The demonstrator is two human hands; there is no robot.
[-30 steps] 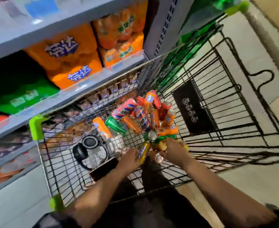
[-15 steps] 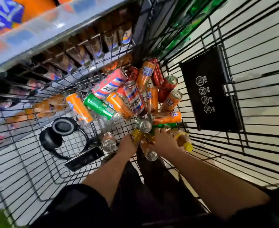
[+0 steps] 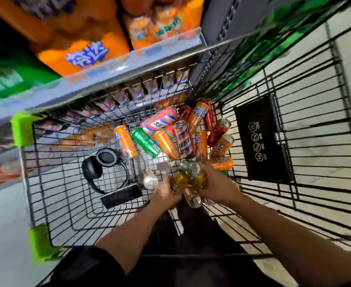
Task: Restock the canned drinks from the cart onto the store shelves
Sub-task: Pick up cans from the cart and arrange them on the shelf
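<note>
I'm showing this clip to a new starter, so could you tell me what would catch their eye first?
The jumble of cans heaped at the far end of the wire cart, mostly orange and red with one green. Nearer, the left hand and right hand grip yellow cans together. To the left, black headphones lie on the cart floor.

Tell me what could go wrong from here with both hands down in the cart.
1. Both hands, left and right, clutch several gold cans at once; a silver-topped one pokes out below and could slip.
2. The loose cans lie piled crosswise, so pulling the bunch out may set them rolling.
3. The headphones and phone sit close beside the left hand; a dropped can might hit them.
</note>
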